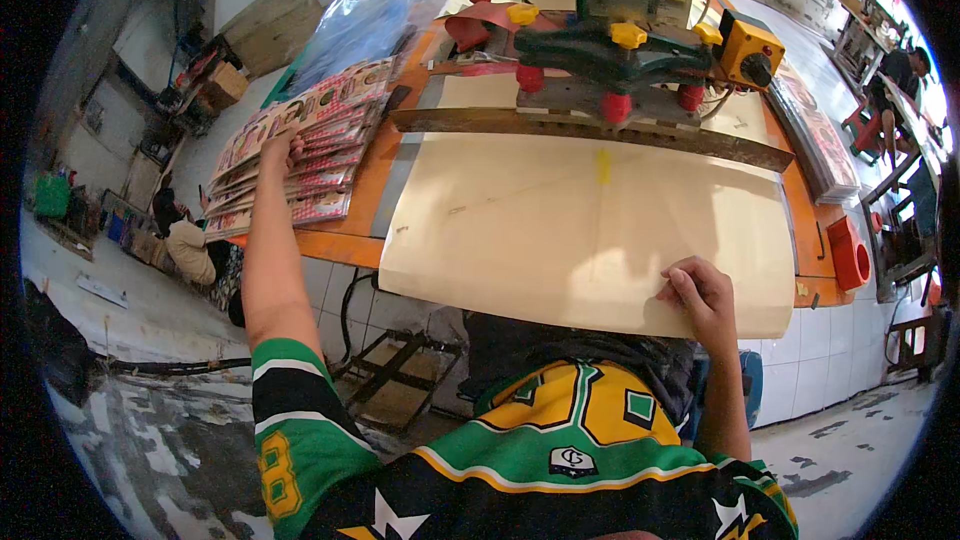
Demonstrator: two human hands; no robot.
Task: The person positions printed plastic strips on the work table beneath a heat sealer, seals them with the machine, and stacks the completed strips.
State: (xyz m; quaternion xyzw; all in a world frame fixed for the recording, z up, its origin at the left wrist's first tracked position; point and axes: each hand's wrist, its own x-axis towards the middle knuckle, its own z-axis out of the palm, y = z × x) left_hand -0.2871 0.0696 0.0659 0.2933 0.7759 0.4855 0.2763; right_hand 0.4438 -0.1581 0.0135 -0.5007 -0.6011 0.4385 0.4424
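My left hand (282,151) reaches to the stack of flat printed plastic packages (325,155) on the left of the table. Its fingers are curled at the upper packages and seem to grip the edge of one; the fingertips are partly hidden. The packages lie fanned out, with red checked edges. My right hand (703,300) rests at the front edge of a large cream sheet (520,230), fingers curled in and thumb against them, with nothing visible in them. Across the sheet's far part lies a long metal bar (590,133) under a press-like machine (620,50) with yellow knobs.
Clear plastic sheets (365,30) lie behind the stack. A yellow control box (750,48) sits on the machine's right. Further right are another pile of packages (815,140) and a red-orange container (848,255). Other people sit at far left and far right.
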